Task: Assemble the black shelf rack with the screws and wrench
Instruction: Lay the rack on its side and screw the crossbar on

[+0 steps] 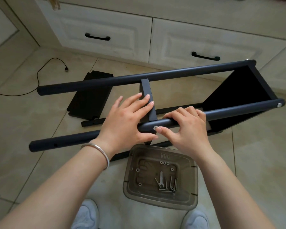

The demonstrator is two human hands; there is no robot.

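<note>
Tray [192,177] at six o'clock holds wrench [161,179] and screws [169,184].
Your left hand [125,119] lies spread on the crossbar [149,100]; right hand [186,131] grips the tube [234,110], thumb on a screw [155,127].

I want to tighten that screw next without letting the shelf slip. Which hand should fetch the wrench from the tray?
Probably the right. The right hand only fingers the screw on the tube, and the wrench lies below it. The left hand steadies the shelf panel.
</note>
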